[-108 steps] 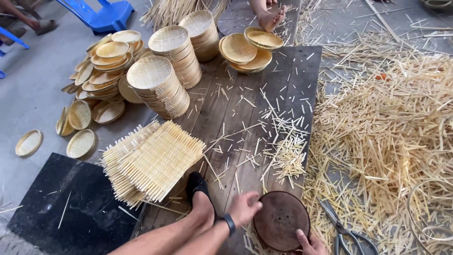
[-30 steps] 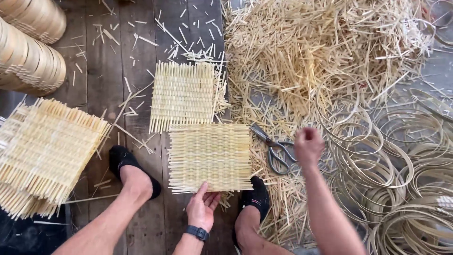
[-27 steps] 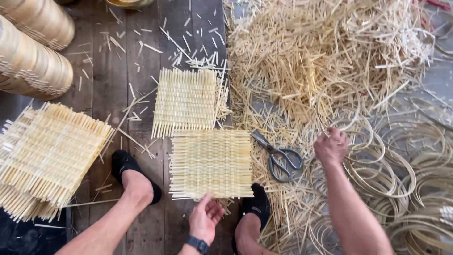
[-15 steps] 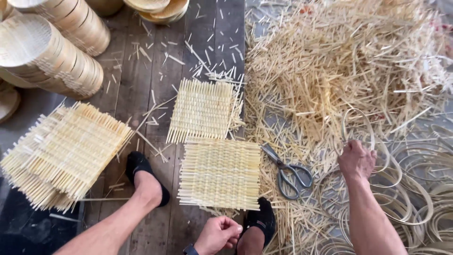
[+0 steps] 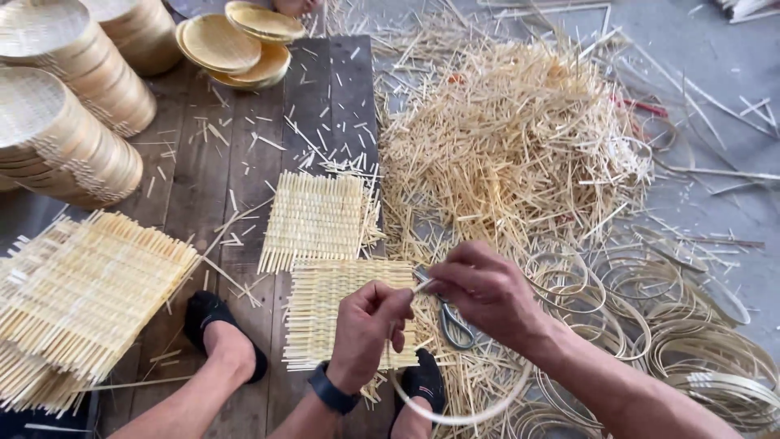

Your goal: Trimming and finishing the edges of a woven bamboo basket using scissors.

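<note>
My left hand and my right hand meet above the near woven mat, and both pinch a thin bamboo strip ring that loops down between my wrists. The ring's two ends come together at my fingertips. Under my hands lies a square woven bamboo mat, and a second woven mat lies just beyond it. Grey scissors rest on the floor below my right hand, partly hidden by it. My feet in black shoes sit on either side of the near mat.
A stack of woven mats lies at the left. Stacks of round bamboo baskets stand at the far left, with loose shallow bowls behind. A large heap of bamboo offcuts fills the right, and coiled bamboo rings lie near it.
My right hand came back from the coils at the right with a bamboo ring. My left hand rose from the mat's edge to grip the ring too.
</note>
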